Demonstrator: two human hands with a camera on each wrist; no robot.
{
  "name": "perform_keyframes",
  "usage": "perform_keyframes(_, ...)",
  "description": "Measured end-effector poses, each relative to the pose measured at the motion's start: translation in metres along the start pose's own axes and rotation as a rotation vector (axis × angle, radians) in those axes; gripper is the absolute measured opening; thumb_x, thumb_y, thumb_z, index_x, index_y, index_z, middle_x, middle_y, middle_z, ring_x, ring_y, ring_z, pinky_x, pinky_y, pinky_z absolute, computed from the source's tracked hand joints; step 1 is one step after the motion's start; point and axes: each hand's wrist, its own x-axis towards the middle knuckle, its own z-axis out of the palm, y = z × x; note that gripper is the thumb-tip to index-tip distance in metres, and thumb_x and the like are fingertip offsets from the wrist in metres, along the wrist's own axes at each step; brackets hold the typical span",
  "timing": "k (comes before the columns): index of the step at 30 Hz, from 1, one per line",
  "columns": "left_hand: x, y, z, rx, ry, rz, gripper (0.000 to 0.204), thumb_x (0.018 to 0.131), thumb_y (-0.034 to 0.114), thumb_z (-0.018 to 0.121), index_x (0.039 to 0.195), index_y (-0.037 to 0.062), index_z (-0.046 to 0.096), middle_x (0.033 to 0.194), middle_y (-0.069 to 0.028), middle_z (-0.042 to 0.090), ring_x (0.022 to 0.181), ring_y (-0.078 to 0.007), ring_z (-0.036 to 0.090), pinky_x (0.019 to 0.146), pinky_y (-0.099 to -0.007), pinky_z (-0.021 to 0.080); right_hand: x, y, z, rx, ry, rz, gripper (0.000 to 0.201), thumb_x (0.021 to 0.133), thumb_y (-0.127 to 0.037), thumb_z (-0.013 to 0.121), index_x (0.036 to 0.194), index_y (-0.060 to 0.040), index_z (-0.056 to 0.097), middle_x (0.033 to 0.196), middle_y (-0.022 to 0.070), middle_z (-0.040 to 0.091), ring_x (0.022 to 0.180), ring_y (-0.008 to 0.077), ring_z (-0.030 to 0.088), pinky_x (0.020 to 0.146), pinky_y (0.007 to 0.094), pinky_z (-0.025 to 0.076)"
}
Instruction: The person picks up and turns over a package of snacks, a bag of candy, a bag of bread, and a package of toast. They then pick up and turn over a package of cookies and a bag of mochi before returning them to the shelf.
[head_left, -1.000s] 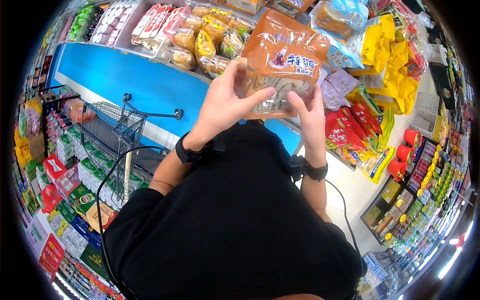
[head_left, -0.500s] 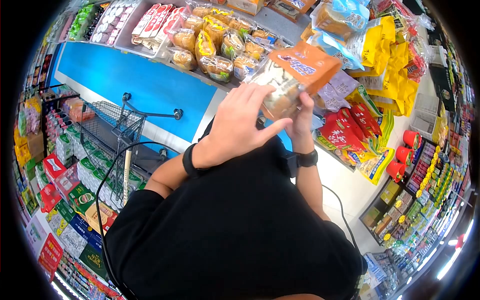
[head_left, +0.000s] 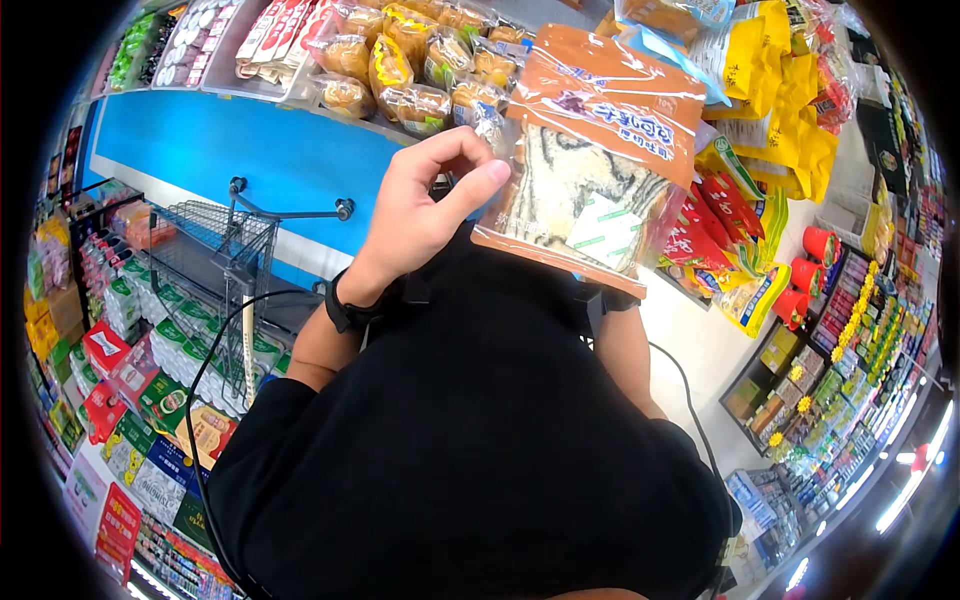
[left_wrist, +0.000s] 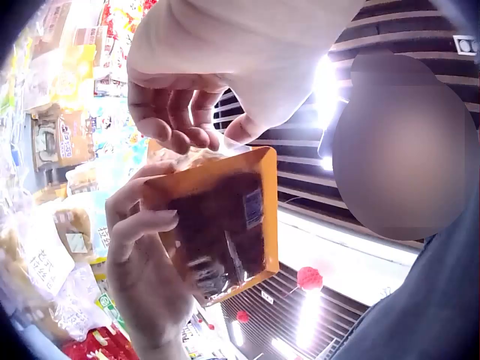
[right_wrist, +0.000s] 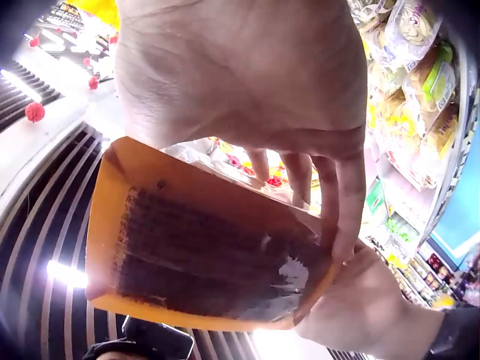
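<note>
A brown-and-clear pack of sliced, dark-swirled toast bread (head_left: 590,190) is held up before the chest, its swirled slices and a white-and-green sticker (head_left: 607,232) facing the head camera. At its left edge, the left hand (head_left: 425,205) pinches with bent thumb and forefinger. The pack hides the right hand from the head view. In the left wrist view the right hand (left_wrist: 154,277) grips the pack's side, fingers bent over its edge. The right wrist view shows that hand (right_wrist: 247,82) above the pack's dark base panel (right_wrist: 210,255), fingers reaching down behind it.
Bagged buns (head_left: 390,65) fill the display behind the pack. Yellow bags (head_left: 790,110) and red packs (head_left: 710,225) lie to the right. A wire shopping cart (head_left: 215,250) stands at left beside stacked drink cases (head_left: 170,340). Thin cables (head_left: 195,400) run along both arms.
The bread pack was tilted and turned sideways half a second ago; now its face with the sticker shows. The left hand's fingers, spread across it then, have bent at its left edge.
</note>
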Motion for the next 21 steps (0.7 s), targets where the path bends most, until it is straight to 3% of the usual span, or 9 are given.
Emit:
perform_keyframes(10, -0.009, 0.003, -0.019, -0.018, -0.012, 0.097, 0.011, 0.090, 0.010, 0.060, 0.085, 0.0009, 0.056, 0.073, -0.0001, 0.058, 0.066, -0.0058, 0.052, 0.064, -0.0213, 0.042, 0.000, 0.018, 0.004, -0.061, 0.067, 0.108, 0.075, 0.084, -0.053, 0.053, 0.137, -0.0028, 0.037, 0.133, 0.0192, 0.048, 0.118, 0.0294, 0.053, 0.099, 0.0400, 0.045)
perform_keyframes(12, -0.010, -0.002, -0.027, 0.124, 0.115, 0.057, 0.026, 0.088, 0.017, 0.064, 0.105, 0.0003, 0.055, 0.089, -0.0071, 0.062, 0.080, -0.0128, 0.059, 0.075, -0.0265, 0.046, 0.001, 0.020, 0.020, -0.125, 0.062, 0.137, 0.075, 0.085, -0.054, 0.052, 0.137, -0.0030, 0.036, 0.134, 0.0197, 0.048, 0.118, 0.0297, 0.053, 0.099, 0.0401, 0.045)
perform_keyframes(13, -0.011, -0.003, -0.031, 0.121, 0.123, 0.051, 0.026, 0.088, 0.017, 0.064, 0.105, 0.0003, 0.055, 0.089, -0.0071, 0.062, 0.080, -0.0128, 0.059, 0.075, -0.0265, 0.046, 0.000, 0.020, 0.029, -0.181, 0.041, 0.176, 0.075, 0.085, -0.054, 0.052, 0.137, -0.0031, 0.036, 0.134, 0.0200, 0.048, 0.119, 0.0299, 0.053, 0.100, 0.0401, 0.045)
perform_keyframes(15, -0.009, -0.004, -0.039, 0.246, 0.161, 0.137, 0.062, 0.083, 0.028, 0.071, 0.130, 0.0012, 0.041, 0.112, -0.0169, 0.059, 0.104, -0.0235, 0.057, 0.091, -0.0343, 0.043, 0.006, 0.008, 0.082, -0.383, 0.017, 0.311, 0.066, 0.088, -0.045, 0.054, 0.136, -0.0012, 0.038, 0.131, 0.0166, 0.050, 0.117, 0.0246, 0.053, 0.099, 0.0367, 0.045)
perform_keyframes(16, -0.011, -0.008, -0.048, 0.172, -0.008, -0.043, 0.093, 0.077, 0.039, 0.076, 0.143, 0.0041, 0.020, 0.131, -0.0274, 0.045, 0.124, -0.0348, 0.045, 0.104, -0.0407, 0.034, 0.008, 0.012, 0.079, -0.496, -0.044, 0.252, 0.066, 0.088, -0.044, 0.054, 0.135, -0.0004, 0.039, 0.130, 0.0154, 0.051, 0.116, 0.0239, 0.054, 0.099, 0.0365, 0.044)
perform_keyframes(17, -0.013, -0.010, -0.052, 0.165, -0.003, -0.042, 0.093, 0.077, 0.039, 0.076, 0.143, 0.0041, 0.020, 0.131, -0.0274, 0.045, 0.124, -0.0348, 0.045, 0.104, -0.0407, 0.034, 0.010, 0.014, 0.084, -0.609, -0.104, 0.192, 0.065, 0.088, -0.043, 0.055, 0.135, 0.0003, 0.039, 0.129, 0.0143, 0.052, 0.116, 0.0232, 0.054, 0.098, 0.0363, 0.044)
perform_keyframes(18, -0.016, -0.013, -0.054, 0.115, -0.089, -0.025, 0.097, 0.077, 0.040, 0.076, 0.145, 0.0049, 0.016, 0.135, -0.0299, 0.039, 0.128, -0.0372, 0.041, 0.106, -0.0419, 0.032, 0.007, 0.015, 0.091, -0.572, -0.145, 0.189, 0.062, 0.089, -0.033, 0.056, 0.139, -0.0026, 0.036, 0.132, 0.0117, 0.047, 0.121, 0.0205, 0.044, 0.103, 0.0341, 0.032)
perform_keyframes(20, -0.021, -0.015, -0.055, -0.032, -0.197, -0.028, 0.109, 0.076, 0.041, 0.076, 0.148, 0.0074, 0.003, 0.142, -0.0348, 0.025, 0.136, -0.0424, 0.028, 0.111, -0.0455, 0.025, 0.004, 0.015, 0.106, -0.594, -0.179, 0.225, 0.062, 0.089, -0.034, 0.056, 0.139, -0.0027, 0.036, 0.132, 0.0118, 0.047, 0.121, 0.0206, 0.044, 0.104, 0.0346, 0.032)
perform_keyframes(21, -0.026, -0.014, -0.056, -0.041, -0.195, -0.036, 0.109, 0.076, 0.041, 0.076, 0.148, 0.0074, 0.003, 0.142, -0.0348, 0.025, 0.136, -0.0424, 0.028, 0.111, -0.0455, 0.025, 0.000, 0.015, 0.113, -0.609, -0.214, 0.248, 0.063, 0.089, -0.034, 0.057, 0.139, -0.0028, 0.035, 0.131, 0.0120, 0.047, 0.121, 0.0208, 0.044, 0.104, 0.0351, 0.032)
